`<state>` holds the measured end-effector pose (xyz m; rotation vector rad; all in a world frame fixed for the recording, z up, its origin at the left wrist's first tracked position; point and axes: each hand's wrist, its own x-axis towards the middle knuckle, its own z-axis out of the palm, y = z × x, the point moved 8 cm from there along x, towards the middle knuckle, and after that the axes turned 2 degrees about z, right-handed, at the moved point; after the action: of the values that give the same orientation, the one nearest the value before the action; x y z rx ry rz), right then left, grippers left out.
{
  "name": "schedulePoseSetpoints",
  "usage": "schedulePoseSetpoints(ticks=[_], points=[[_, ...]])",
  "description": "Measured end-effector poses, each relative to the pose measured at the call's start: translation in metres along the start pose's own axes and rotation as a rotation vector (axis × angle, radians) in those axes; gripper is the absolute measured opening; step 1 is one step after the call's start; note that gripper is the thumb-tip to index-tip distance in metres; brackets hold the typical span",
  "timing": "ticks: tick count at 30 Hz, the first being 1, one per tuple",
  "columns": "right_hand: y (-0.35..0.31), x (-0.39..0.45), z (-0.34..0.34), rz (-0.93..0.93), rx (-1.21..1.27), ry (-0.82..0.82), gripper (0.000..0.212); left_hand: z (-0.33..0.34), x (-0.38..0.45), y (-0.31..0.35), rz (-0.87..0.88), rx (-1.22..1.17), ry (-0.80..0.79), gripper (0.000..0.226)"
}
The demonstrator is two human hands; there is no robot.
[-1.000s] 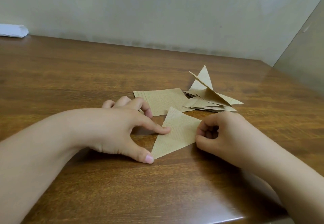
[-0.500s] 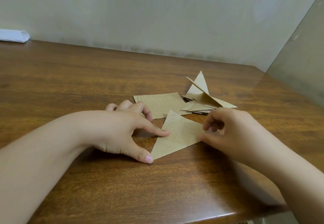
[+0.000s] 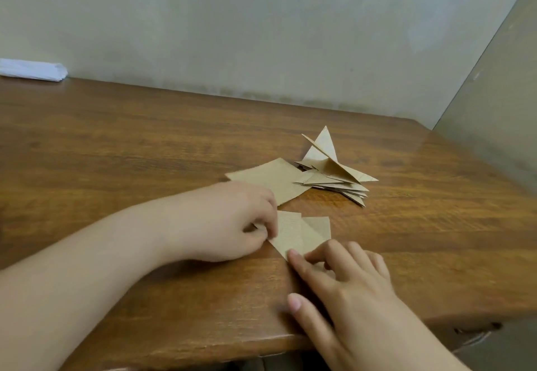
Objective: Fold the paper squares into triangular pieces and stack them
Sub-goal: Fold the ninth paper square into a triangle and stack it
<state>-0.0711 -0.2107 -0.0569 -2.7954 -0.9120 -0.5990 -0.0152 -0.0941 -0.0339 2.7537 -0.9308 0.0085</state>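
A brown paper piece [image 3: 299, 235], folded over on itself, lies on the wooden table [image 3: 145, 152] between my hands. My left hand [image 3: 229, 222] pinches its left corner with curled fingers. My right hand [image 3: 343, 277] presses its near corner with the index fingertip, the other fingers bent over the paper's edge. Behind them lies a flat paper square [image 3: 270, 179]. To its right sits a loose stack of folded triangles [image 3: 334, 177], the top one standing half open.
A white object [image 3: 32, 70] lies at the table's far left against the wall. The wall runs along the table's back edge, and a side panel [image 3: 494, 103] closes the right. The table's front edge is just under my right wrist.
The triangle has been folded again into a smaller piece. My left hand moved right to pinch its corner, and my right hand dropped toward me and pressed a fingertip on it. The view tilted down.
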Motion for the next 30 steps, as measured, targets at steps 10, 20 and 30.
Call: schedulePoseSetpoints(ticks=[10, 20, 30], points=[[0.010, -0.016, -0.009, -0.162, 0.341, -0.111, 0.044, 0.023, -0.019, 0.010, -0.139, -0.113, 0.098, 0.025], [0.005, -0.021, -0.014, -0.209, 0.488, -0.059, 0.028, 0.031, -0.025, 0.010, -0.161, -0.119, -0.014, 0.045], [0.003, -0.024, -0.018, -0.147, 0.509, -0.039, 0.017, 0.035, -0.027, 0.012, -0.085, -0.238, -0.024, 0.045]])
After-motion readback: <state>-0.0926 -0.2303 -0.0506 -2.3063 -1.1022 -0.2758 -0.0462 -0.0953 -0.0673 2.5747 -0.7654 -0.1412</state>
